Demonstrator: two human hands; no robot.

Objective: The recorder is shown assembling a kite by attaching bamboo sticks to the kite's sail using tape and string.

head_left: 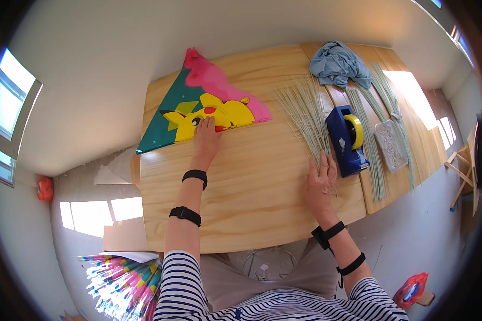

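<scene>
A folded triangular kite sheet (pixel 233 111) lies on the table at the far left, green and pink with a yellow cartoon figure. My left hand (pixel 206 140) rests on its near edge, fingers stretched over the yellow part. At the right, a fanned bundle of thin pale rods (pixel 303 109) spreads over the wood. My right hand (pixel 322 184) lies at the near end of that bundle with its fingers out and touches the rods; whether a rod is under the fingertips I cannot make out.
Right of the rods stands a blue tape dispenser (pixel 344 142) with yellow tape. Beyond it lie more rods (pixel 370 155) and a clear box of small white parts (pixel 392 145). A grey-blue cloth (pixel 338 63) lies at the back. Many rolled colourful kites (pixel 124 286) are heaped lower left.
</scene>
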